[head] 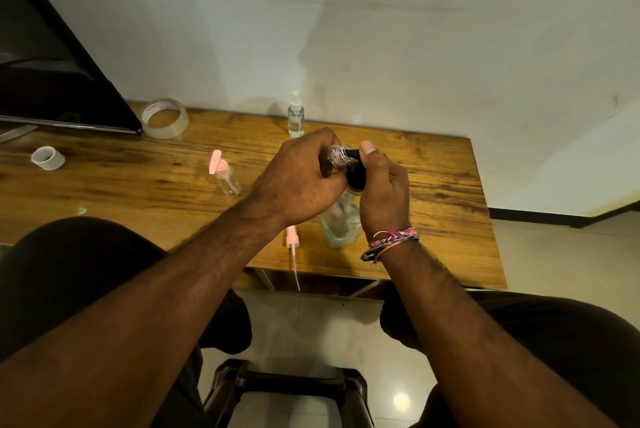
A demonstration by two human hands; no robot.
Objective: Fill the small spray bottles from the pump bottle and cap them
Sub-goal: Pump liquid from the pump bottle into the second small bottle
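pump bottle [341,223]: clear liquid, low | held spray bottle [335,154]: uncapped

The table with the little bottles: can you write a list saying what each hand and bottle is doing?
left hand: grips small clear uncapped bottle, tilted at the nozzle
right hand: presses black pump head of large clear pump bottle
clear capped spray bottle: upright near wall
pink-capped clear bottle: standing on wooden table
pink sprayer top with tube: lying loose at edge

faint red print inside the tape roll [165,118], too blurred to read
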